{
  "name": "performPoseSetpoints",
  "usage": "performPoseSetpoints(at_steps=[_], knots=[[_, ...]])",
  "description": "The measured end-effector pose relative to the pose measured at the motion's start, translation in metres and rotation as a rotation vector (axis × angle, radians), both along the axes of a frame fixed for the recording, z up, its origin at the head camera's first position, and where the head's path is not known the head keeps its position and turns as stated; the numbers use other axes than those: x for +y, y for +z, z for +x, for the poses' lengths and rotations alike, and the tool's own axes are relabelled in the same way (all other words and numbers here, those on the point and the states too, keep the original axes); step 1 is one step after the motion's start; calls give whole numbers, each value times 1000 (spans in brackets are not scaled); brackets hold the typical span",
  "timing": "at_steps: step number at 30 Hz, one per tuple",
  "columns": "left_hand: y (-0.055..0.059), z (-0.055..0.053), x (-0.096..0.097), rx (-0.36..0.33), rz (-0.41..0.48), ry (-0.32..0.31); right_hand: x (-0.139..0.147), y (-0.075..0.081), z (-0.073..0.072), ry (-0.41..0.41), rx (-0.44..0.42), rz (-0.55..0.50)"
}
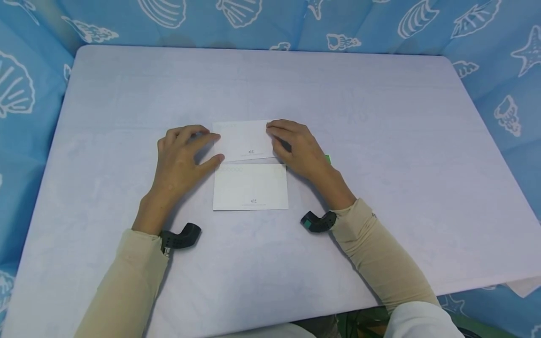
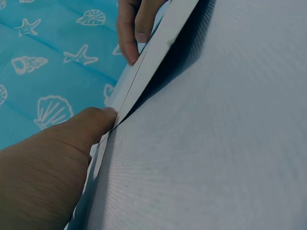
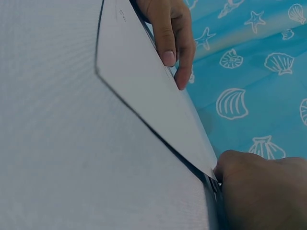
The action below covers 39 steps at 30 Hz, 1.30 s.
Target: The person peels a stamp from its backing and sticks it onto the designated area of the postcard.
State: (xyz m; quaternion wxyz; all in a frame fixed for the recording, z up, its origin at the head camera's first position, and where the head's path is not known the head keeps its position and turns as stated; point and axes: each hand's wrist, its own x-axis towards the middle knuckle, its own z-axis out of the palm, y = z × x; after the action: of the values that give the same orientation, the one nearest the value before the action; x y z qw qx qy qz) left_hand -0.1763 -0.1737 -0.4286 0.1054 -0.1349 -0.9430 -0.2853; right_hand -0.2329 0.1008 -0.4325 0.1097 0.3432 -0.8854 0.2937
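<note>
Two white oblong cards with small dark print lie one above the other on the table. Along the left edge of the far card (image 1: pixel 245 136), my left hand (image 1: pixel 179 152) has its thumb and forefinger tips spread apart and touching. At the opposite edge, my right hand (image 1: pixel 300 145) pinches that card between fingertips and thumb. The near card (image 1: pixel 251 188) lies just below, a narrow gap between the two, with faint marks in a row at its upper left. In the left wrist view, a dark shadow shows under a raised card edge (image 2: pixel 156 62) beside my left thumb.
A pale cloth covers the table (image 1: pixel 380 141). A bit of something green (image 1: pixel 328 159) shows behind my right wrist. Dark wrist devices (image 1: pixel 181 236) sit at both cuffs. A blue curtain (image 1: pixel 291 23) with white shell prints hangs around the far and side edges.
</note>
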Motion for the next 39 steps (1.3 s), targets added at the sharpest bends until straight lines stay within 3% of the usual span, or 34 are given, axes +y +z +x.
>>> performPoseSetpoints(at_steps=[5, 12, 22, 29, 39], knots=[[0, 1, 0, -32, 26, 23, -1, -2, 0, -22, 20, -80], [1, 1, -1, -14, 41, 38, -1, 1, 4, -97, 39, -163], [3, 2, -5, -28, 181, 60, 3, 2, 13, -130, 11, -159], [0, -1, -3, -23, 196, 42, 17, 5, 19, -141, 85, -131], [2, -1, 0, -1, 165, 28, 39, 6, 26, -168, 82, -118]])
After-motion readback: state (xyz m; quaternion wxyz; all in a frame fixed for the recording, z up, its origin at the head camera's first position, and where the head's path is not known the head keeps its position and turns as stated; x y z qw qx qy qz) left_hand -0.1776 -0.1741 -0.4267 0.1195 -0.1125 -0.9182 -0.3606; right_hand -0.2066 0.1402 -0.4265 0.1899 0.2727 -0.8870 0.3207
